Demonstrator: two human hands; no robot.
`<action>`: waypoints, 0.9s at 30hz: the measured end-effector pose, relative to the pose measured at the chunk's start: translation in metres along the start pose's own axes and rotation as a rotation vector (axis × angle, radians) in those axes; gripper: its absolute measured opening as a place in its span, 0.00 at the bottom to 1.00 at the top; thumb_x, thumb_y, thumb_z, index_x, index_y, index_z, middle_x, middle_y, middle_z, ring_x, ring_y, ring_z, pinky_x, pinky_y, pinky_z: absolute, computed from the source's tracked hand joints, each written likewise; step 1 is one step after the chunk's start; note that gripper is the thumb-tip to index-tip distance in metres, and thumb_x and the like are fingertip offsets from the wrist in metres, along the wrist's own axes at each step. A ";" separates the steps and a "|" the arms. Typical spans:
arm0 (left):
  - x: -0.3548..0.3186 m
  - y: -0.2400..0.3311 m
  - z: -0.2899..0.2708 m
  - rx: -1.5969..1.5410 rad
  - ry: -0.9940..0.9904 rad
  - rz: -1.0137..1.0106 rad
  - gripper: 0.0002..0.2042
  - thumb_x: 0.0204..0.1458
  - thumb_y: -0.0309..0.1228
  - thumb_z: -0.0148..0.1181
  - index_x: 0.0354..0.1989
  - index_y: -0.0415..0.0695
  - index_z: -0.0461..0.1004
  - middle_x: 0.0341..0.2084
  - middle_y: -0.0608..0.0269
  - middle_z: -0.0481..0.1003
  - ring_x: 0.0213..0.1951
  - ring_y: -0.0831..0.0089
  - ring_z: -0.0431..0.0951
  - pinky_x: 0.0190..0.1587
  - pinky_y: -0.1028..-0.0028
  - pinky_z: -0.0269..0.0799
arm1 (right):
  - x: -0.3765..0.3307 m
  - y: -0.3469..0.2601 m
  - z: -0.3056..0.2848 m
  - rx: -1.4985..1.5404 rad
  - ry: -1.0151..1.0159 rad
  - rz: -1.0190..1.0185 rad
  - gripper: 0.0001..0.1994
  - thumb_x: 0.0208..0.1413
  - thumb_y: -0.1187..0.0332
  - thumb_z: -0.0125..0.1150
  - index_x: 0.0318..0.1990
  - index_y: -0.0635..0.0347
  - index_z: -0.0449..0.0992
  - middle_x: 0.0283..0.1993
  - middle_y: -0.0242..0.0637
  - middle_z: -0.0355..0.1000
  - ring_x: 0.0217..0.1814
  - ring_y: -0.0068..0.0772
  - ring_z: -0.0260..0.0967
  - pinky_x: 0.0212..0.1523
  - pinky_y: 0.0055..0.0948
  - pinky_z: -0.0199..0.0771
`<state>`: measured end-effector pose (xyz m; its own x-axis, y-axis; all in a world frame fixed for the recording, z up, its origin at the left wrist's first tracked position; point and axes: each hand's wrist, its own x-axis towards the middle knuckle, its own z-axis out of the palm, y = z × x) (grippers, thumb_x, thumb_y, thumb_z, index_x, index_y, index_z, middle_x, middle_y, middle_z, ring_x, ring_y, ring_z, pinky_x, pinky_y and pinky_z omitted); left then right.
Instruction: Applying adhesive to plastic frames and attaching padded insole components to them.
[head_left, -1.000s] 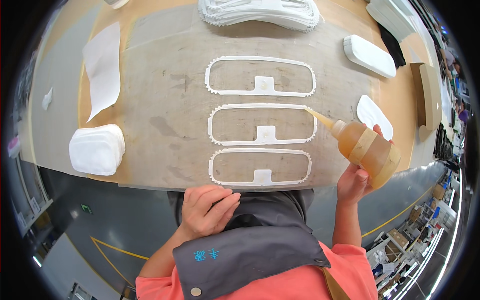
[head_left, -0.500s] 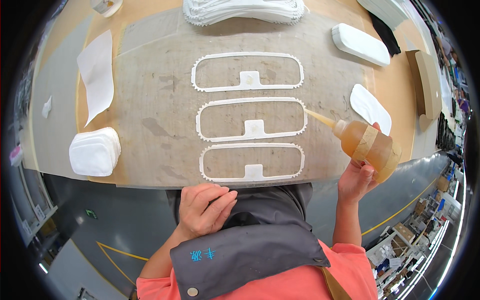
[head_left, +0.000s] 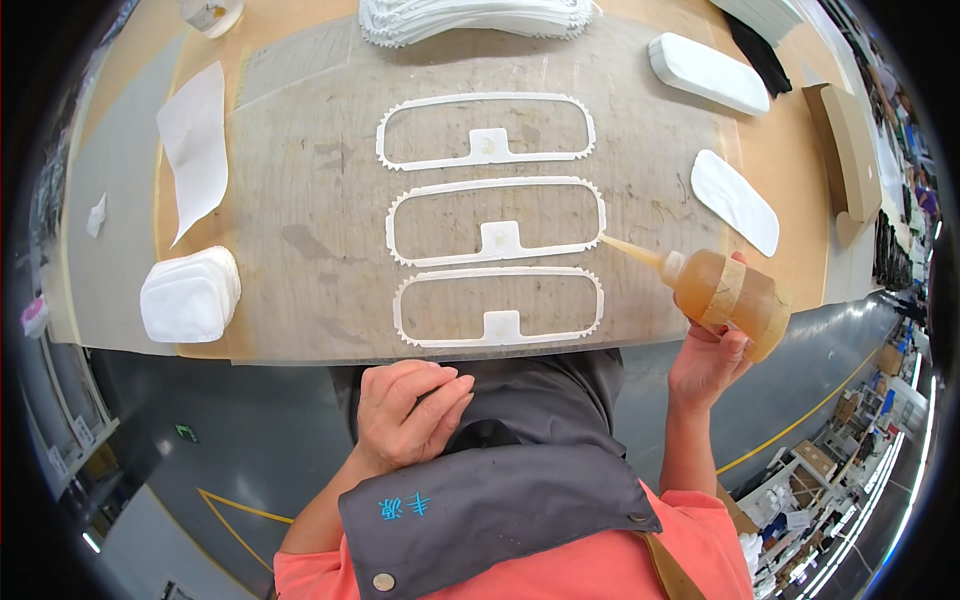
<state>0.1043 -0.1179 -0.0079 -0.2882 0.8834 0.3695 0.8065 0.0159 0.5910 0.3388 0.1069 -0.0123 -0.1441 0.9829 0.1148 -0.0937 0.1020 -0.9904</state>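
Now we judge the gluing step underway: our right hand (head_left: 705,362) grips the amber glue bottle (head_left: 725,297), nozzle at the middle white frame's (head_left: 496,222) three o'clock edge, our left hand (head_left: 408,412) loosely curled and empty, so tracing calls for steadiness.

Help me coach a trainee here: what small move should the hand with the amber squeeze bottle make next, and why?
Probably trail the nozzle along the middle frame's toothed rim. The right hand tilts the amber squeeze bottle so its tip meets that frame's right end, while the left hand rests off the table.
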 end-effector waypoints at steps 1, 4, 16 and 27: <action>-0.001 0.000 0.000 0.001 -0.001 0.000 0.12 0.46 0.27 0.73 0.41 0.47 0.84 0.38 0.69 0.78 0.40 0.68 0.78 0.41 0.71 0.68 | -0.001 0.000 0.000 0.006 0.001 0.010 0.45 0.57 0.44 0.69 0.73 0.57 0.54 0.74 0.55 0.57 0.74 0.47 0.60 0.69 0.51 0.69; -0.003 0.001 0.001 0.007 0.002 0.003 0.12 0.46 0.27 0.73 0.41 0.48 0.84 0.38 0.69 0.78 0.40 0.69 0.78 0.41 0.71 0.68 | -0.003 0.002 0.000 0.023 0.000 0.034 0.44 0.57 0.44 0.68 0.73 0.56 0.54 0.74 0.54 0.57 0.74 0.46 0.60 0.69 0.51 0.69; -0.002 0.002 -0.001 -0.004 -0.006 0.005 0.12 0.46 0.27 0.73 0.41 0.47 0.84 0.38 0.68 0.79 0.40 0.69 0.78 0.40 0.71 0.67 | -0.014 0.006 0.008 0.091 -0.007 0.096 0.44 0.57 0.44 0.69 0.74 0.55 0.54 0.75 0.53 0.57 0.75 0.47 0.59 0.70 0.51 0.68; -0.007 -0.003 -0.004 -0.019 0.002 0.001 0.14 0.46 0.26 0.73 0.43 0.48 0.83 0.39 0.69 0.78 0.40 0.69 0.78 0.41 0.71 0.67 | -0.025 0.010 0.039 0.115 -0.099 0.128 0.48 0.55 0.45 0.71 0.76 0.54 0.50 0.76 0.53 0.55 0.78 0.47 0.55 0.70 0.48 0.67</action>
<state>0.1023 -0.1258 -0.0095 -0.2889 0.8823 0.3715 0.7967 0.0064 0.6043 0.3027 0.0776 -0.0223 -0.2578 0.9662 0.0012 -0.1797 -0.0467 -0.9826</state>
